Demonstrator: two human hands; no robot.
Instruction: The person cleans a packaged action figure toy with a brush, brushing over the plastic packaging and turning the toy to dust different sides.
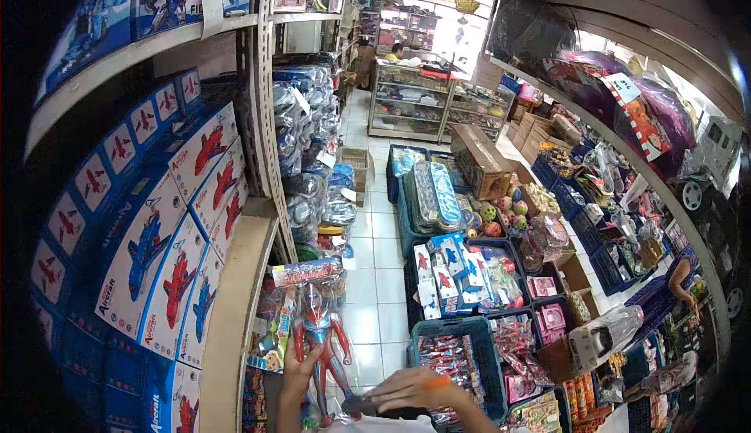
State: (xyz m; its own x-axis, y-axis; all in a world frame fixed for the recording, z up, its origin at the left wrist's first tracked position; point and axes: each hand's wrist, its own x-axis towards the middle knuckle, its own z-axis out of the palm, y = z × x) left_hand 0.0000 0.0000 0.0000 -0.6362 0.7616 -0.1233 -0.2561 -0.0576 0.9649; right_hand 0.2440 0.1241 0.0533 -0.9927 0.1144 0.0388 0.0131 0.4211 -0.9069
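Note:
A clear plastic bag with a red header card holds a red and blue toy figure (pixel 319 331) at the lower middle. My left hand (pixel 297 370) grips the bagged figure by its left edge, thumb across the front. My right hand (pixel 411 390), with an orange band at the wrist, is at the bottom of the bag beside the figure's feet, its fingers extended. Behind the figure, a packet of small colourful toys (pixel 274 331) is partly covered.
Aircraft boxes (pixel 141 265) fill the left shelf. A tiled aisle (pixel 377 269) runs forward to a glass display case (pixel 408 103). Teal crates (pixel 418 327) of toys line the right side. One person (pixel 395 51) is behind the case; another person's arm (pixel 682 284) shows far right.

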